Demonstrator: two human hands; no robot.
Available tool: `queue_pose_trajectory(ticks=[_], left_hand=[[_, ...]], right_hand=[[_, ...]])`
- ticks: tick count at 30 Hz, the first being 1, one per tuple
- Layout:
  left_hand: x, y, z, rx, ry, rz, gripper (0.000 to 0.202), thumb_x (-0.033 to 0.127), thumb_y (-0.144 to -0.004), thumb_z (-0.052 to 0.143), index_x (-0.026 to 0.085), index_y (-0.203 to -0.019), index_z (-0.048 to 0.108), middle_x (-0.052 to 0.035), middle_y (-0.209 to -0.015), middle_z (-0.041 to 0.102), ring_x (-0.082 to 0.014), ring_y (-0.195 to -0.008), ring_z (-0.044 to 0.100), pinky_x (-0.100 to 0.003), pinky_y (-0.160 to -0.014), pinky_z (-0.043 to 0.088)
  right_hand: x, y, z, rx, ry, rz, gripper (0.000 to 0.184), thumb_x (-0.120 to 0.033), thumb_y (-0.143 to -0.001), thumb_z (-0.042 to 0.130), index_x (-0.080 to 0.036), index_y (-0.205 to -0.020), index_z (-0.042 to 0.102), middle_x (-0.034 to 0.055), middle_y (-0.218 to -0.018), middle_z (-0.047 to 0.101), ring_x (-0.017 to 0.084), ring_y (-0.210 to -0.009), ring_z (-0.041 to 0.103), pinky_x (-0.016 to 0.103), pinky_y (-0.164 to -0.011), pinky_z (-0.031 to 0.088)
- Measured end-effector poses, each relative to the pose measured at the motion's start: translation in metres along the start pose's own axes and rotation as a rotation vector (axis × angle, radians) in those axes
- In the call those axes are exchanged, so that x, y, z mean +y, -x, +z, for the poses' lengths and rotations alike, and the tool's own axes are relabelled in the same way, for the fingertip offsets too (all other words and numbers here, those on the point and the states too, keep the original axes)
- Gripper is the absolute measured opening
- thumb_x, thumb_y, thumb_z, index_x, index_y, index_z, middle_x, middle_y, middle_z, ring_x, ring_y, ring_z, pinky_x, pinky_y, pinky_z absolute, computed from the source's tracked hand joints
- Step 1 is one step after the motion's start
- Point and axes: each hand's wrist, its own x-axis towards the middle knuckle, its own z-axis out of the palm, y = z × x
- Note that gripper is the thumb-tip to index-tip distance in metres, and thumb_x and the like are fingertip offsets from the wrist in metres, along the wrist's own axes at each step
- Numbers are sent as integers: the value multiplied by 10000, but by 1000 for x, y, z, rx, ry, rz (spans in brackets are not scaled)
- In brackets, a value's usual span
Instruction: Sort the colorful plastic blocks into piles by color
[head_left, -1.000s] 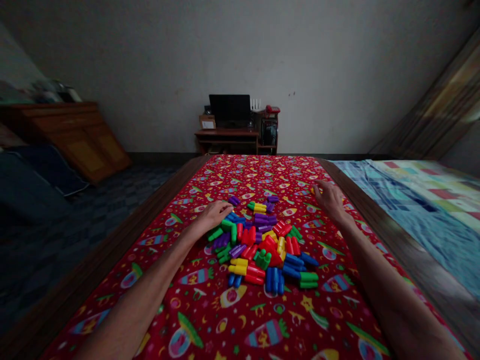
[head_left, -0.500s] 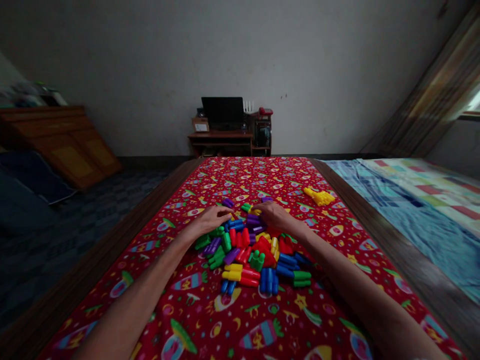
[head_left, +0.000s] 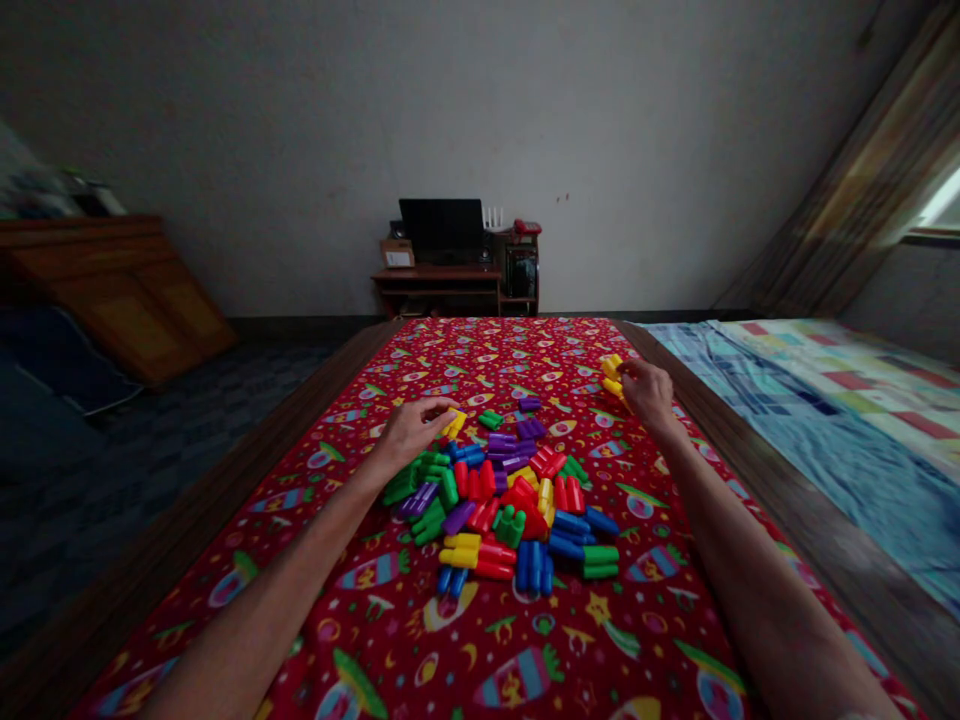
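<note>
At the far left of the heap, my left hand [head_left: 415, 430] pinches a yellow toy block [head_left: 454, 423] between thumb and fingers. Off to the right, my right hand [head_left: 649, 392] grips another yellow block [head_left: 612, 365], just above a yellow block pile [head_left: 613, 386] that it partly hides. Between my forearms lies a loose heap of plastic blocks: red ones [head_left: 480, 481], purple ones [head_left: 512, 447], green ones [head_left: 429, 472] and blue ones [head_left: 534, 567]. A small green block [head_left: 490, 419] lies at the heap's far edge.
A red patterned cloth [head_left: 517, 345] covers the table, whose dark wooden border [head_left: 720, 425] shows along both sides. On the right is a bed [head_left: 817, 440]. Against the far wall stands a desk with a monitor [head_left: 442, 228]; a wooden cabinet [head_left: 127, 300] is at left.
My right hand has moved from the heap to the yellow pile on the right, carrying a yellow block. My left hand now lifts a yellow block at the heap's far left.
</note>
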Motion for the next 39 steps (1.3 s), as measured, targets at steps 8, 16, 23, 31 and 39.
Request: queue_pose_trajectory(ticks=[8, 16, 23, 31, 39], left_hand=[[26, 9, 6, -29, 261, -60, 577, 605, -690, 677, 137, -1028, 671, -92, -945, 750, -235, -805, 708, -330, -704, 580], [46, 17, 21, -105, 367, -38, 550, 559, -662, 741, 142, -1013, 663, -85, -977, 744, -256, -857, 712, -367, -784, 578], [66, 28, 26, -128, 98, 134, 423, 490, -799, 644, 171, -1077, 669, -82, -1026, 720, -240, -936, 682, -339, -820, 551], [71, 55, 60, -357, -372, 581, 228, 228, -948, 487, 196, -1029, 698, -47, -1035, 718, -185, -998, 628, -318, -930, 479], [42, 54, 75, -311, -543, 408, 326, 253, -978, 415, 243, -1222, 632, -40, -1144, 710, -198, -1033, 655, -311, -905, 495]], right_hand=[[8, 0, -2, -16, 108, -38, 274, -212, -828, 470, -154, -894, 730, 146, -784, 702, 255, -775, 634, 340, -712, 444], [-112, 57, -25, -512, -562, -551, 360, -377, -926, 468, -169, -1120, 688, 57, -854, 742, 172, -738, 662, 239, -655, 458], [-113, 56, -30, -482, -522, -535, 270, -279, -894, 497, -144, -987, 712, 46, -735, 722, 133, -621, 634, 209, -602, 428], [-9, -1, -17, 47, 80, -97, 300, -281, -872, 483, -162, -1054, 690, 133, -890, 722, 241, -794, 641, 340, -735, 450], [-3, 1, -27, -28, 220, -15, 301, -237, -875, 455, -143, -1015, 705, 161, -841, 698, 247, -759, 623, 325, -681, 404]])
